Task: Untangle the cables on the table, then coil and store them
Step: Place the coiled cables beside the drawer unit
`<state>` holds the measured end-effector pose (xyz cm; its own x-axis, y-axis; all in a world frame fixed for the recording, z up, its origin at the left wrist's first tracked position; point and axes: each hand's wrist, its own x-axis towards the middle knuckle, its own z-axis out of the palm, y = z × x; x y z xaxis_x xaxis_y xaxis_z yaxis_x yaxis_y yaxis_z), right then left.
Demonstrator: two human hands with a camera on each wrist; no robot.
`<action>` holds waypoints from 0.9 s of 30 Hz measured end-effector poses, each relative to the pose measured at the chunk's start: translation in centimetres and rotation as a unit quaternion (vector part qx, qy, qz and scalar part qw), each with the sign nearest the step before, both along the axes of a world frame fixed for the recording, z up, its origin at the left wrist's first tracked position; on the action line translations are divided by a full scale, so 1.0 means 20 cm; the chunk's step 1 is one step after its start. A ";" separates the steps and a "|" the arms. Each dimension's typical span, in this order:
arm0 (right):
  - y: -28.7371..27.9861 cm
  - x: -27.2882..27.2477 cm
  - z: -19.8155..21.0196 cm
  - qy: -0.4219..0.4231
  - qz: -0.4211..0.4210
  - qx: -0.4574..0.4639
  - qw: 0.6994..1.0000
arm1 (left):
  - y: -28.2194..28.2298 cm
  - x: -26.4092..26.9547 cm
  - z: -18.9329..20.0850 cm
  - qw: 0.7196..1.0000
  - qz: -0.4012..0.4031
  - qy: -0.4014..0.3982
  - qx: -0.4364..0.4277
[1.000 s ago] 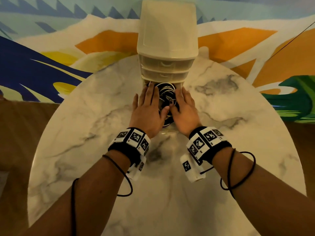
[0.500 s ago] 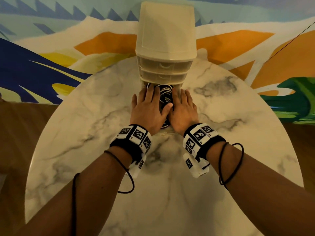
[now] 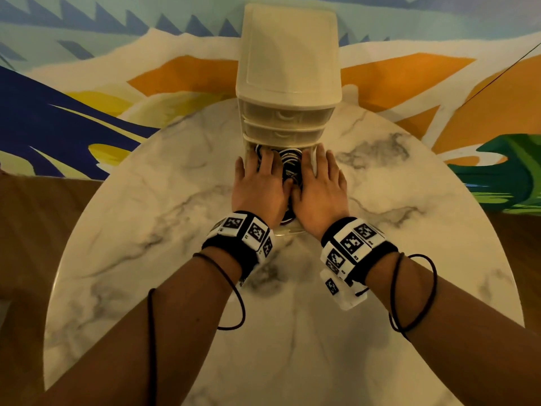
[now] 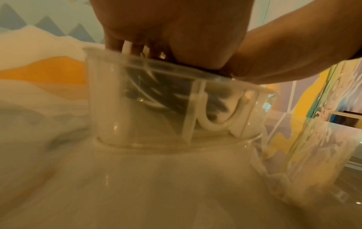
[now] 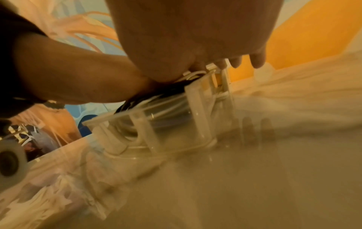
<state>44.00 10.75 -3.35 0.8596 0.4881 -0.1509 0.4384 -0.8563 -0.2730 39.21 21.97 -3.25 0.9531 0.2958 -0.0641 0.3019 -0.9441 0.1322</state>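
Observation:
Black and white coiled cables (image 3: 290, 162) lie in the clear bottom drawer (image 4: 149, 117), which is pulled out of the cream drawer unit (image 3: 288, 54). My left hand (image 3: 257, 186) and right hand (image 3: 319, 189) press flat on the coils side by side, fingers straight, thumbs nearly touching. Fingertips reach the unit's front. In the left wrist view the dark coils (image 4: 166, 86) and a white cable loop (image 4: 215, 124) show through the drawer wall. The right wrist view shows cables (image 5: 156, 93) squeezed under both palms at the drawer (image 5: 166, 127) rim.
The unit stands at the far side of a round white marble table (image 3: 146, 230), against a painted wall. Its two upper drawers (image 3: 285, 115) are closed. Thin black cords hang from both forearms.
Both hands have slid a little farther along the cables toward the unit, still pressing flat. The drawer still stands pulled out.

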 end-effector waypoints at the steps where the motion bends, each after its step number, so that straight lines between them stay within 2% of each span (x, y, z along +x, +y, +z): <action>1: -0.01 0.00 0.00 -0.004 0.005 0.003 1.000 | 0.00 0.00 -0.01 1.000 -0.001 -0.002 0.001; 6: 0.00 0.04 0.00 0.053 -0.003 -0.011 0.999 | 0.00 0.01 -0.01 1.000 -0.004 -0.007 0.009; 10: 0.01 0.04 0.00 0.057 -0.001 -0.029 0.998 | -0.01 -0.01 -0.01 0.999 -0.010 -0.021 0.037; 14: 0.01 0.04 0.03 0.060 0.012 -0.061 0.996 | -0.01 0.00 0.00 0.999 -0.026 -0.013 0.027; 16: 0.00 0.03 0.09 0.025 0.027 -0.077 0.996 | 0.00 0.00 0.01 0.999 -0.034 -0.012 0.025; 19: -0.04 -0.04 0.19 -0.034 0.078 -0.021 0.996 | 0.01 0.00 -0.01 0.999 -0.035 -0.028 -0.003; 21: -0.06 -0.10 0.21 0.004 0.150 -0.029 0.988 | 0.02 -0.01 -0.01 0.998 -0.034 -0.043 -0.009; 23: -0.08 -0.13 0.17 0.054 0.192 -0.075 0.977 | 0.02 0.00 0.00 0.999 -0.041 -0.034 -0.011; 27: -0.04 -0.12 0.08 0.046 0.173 -0.061 0.982 | 0.04 0.00 -0.01 0.999 -0.039 -0.029 0.000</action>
<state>41.62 9.86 -1.69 0.6255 0.7221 -0.2955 0.6869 -0.6893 -0.2302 39.30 22.80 -3.51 0.9755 0.2196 -0.0088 0.2185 -0.9647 0.1469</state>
